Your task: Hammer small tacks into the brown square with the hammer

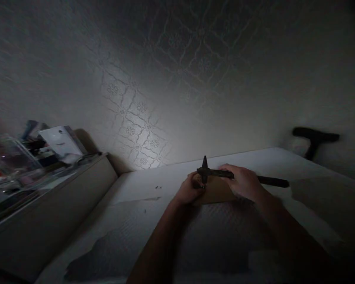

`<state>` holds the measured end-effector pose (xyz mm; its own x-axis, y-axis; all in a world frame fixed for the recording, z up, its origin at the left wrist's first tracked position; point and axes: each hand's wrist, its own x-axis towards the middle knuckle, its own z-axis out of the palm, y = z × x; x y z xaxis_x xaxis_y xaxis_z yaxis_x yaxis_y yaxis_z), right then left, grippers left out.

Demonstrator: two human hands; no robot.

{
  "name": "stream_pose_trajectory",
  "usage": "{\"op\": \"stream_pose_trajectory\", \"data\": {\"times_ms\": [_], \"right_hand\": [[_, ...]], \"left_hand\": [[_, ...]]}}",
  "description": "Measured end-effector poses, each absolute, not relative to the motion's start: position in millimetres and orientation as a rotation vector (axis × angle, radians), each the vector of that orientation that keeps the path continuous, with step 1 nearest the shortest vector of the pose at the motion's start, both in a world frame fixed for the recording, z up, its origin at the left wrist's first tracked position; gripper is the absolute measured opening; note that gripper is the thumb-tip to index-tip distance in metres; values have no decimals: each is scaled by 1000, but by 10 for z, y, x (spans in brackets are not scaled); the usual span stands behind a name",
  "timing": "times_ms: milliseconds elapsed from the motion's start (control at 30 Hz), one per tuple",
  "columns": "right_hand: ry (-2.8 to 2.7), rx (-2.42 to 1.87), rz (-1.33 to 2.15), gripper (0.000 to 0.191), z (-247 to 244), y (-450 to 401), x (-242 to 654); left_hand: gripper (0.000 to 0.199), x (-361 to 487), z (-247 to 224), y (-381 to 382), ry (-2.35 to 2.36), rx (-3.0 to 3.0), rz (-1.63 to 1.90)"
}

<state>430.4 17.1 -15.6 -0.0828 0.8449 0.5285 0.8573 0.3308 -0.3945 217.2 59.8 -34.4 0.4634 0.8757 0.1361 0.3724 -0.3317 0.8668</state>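
My right hand [245, 182] is closed round the handle of a dark hammer [205, 171]; the handle's end sticks out to the right of the hand. The hammer's head is over the left part of a tan board [215, 191]. My left hand [188, 190] is at the board's left edge, with its fingers curled close to the hammer head. Something small and shiny shows near those fingertips, too small to make out. Beneath the hands lies a grey textured cloth or mat [130, 225] on the white table [136, 183].
On the left, a raised ledge [77, 189] holds a white box [62, 140], a clear plastic case [13, 156] and other clutter. A dark T-shaped object [315, 138] stands beyond the table's right edge. A patterned wall [142, 98] rises behind.
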Motion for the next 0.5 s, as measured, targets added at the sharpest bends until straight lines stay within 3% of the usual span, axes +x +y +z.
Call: {"op": "stream_pose_trajectory", "data": {"times_ms": [233, 500], "right_hand": [[-1902, -1483, -42, 34, -159, 174, 4309], [-1928, -1484, -9, 33, -145, 161, 4304]], "left_hand": [[54, 2245, -405, 601, 1297, 2076, 837], [58, 2246, -397, 595, 1322, 2095, 852]]}}
